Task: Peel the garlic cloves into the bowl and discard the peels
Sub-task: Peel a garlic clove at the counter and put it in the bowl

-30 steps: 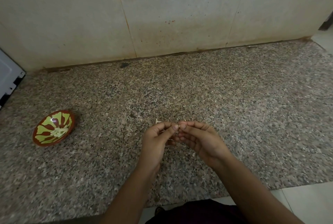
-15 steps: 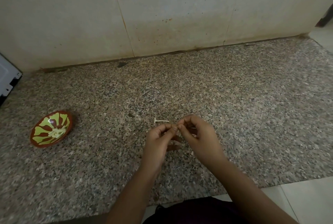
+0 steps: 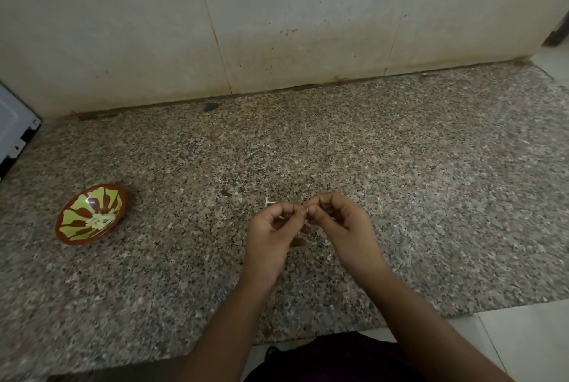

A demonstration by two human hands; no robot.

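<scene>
Head view: the left hand (image 3: 272,232) and right hand (image 3: 345,224) meet above the desk (image 3: 431,197). The fingers (image 3: 297,212) of both are curled, tips pinching one small pale garlic clove (image 3: 306,220) that is mostly hidden. A peel scrap (image 3: 271,202) lies just beyond the left fingers. The bowl (image 3: 74,218), holding peeled cloves (image 3: 100,220), sits well apart to their left.

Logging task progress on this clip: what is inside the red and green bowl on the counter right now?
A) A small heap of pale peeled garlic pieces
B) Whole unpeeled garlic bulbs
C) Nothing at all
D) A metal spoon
A: a small heap of pale garlic pieces lies in the middle of the bowl, with nothing else showing inside it.
</scene>
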